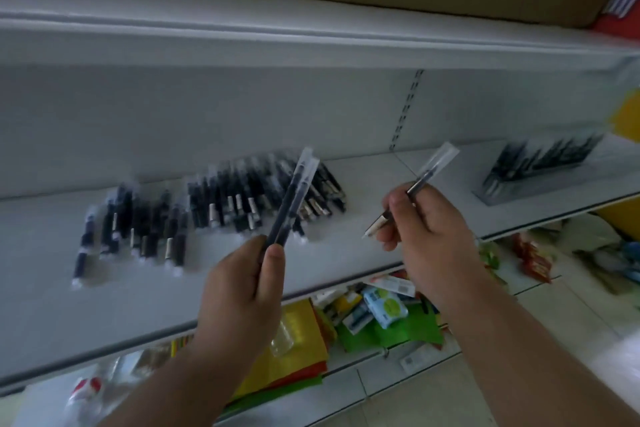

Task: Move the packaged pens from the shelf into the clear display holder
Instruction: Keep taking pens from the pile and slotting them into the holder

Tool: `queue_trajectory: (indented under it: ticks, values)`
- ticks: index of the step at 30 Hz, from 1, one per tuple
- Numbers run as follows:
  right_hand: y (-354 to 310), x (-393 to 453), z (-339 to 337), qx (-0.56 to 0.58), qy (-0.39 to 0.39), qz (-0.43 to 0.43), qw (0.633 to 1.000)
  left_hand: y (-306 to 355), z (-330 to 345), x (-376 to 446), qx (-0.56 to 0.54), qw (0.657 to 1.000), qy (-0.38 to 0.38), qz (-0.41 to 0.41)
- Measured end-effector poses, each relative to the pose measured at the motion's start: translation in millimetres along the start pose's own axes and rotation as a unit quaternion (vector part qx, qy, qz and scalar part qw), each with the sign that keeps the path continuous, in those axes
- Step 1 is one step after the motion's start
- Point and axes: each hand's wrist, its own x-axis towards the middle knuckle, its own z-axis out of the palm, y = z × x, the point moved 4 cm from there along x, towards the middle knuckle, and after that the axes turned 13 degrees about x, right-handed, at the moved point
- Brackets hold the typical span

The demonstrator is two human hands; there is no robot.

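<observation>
I see both hands raised in front of the shelf (242, 288). Left hand (242, 291): grip clamped on packaged pens (292, 196), looks like two, tips pointing up and away. Right hand (426, 236): grip pinched on a single packaged pen (417, 185), tilted up-right. Behind them, a loose pile of packaged pens (214, 208) lies on the shelf. Clear display holder (540, 166) sits far right on the same shelf, dark pens in it. Frame is blurred.

Both hands hold packaged pens above the shelf

Left hand (239, 282) grips two wrapped pens (292, 198); right hand (427, 229) pinches one pen (424, 180); loose pens (211, 208) lie on the white shelf (398, 170), clear display holder (533, 170) far right.
</observation>
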Motion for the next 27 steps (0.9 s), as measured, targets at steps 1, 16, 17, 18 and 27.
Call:
queue_trajectory:
  ticks: [1,16,17,18,27]
  values:
    - [-0.5,0.9,-26.4,-0.024,0.019,-0.013,0.999,16.4,16.4,-1.4,0.000,1.000,-0.008,0.006]
    - [29.1,61.7,-325.7,-0.155,0.120,-0.079,0.978,214.0,218.8,-13.7,-0.003,0.999,-0.035,0.023]
    - [31.6,71.6,-332.5,-0.161,0.128,-0.077,0.975,217.0,223.5,-11.0,-0.011,0.999,-0.034,0.016]
    - [32.4,82.9,-338.8,-0.166,0.135,-0.080,0.974,219.5,229.4,-6.3,-0.021,0.999,-0.034,0.009]
    - [48.3,174.7,-357.3,-0.144,0.110,-0.126,0.975,227.6,272.6,35.9,-0.019,1.000,-0.021,0.008]
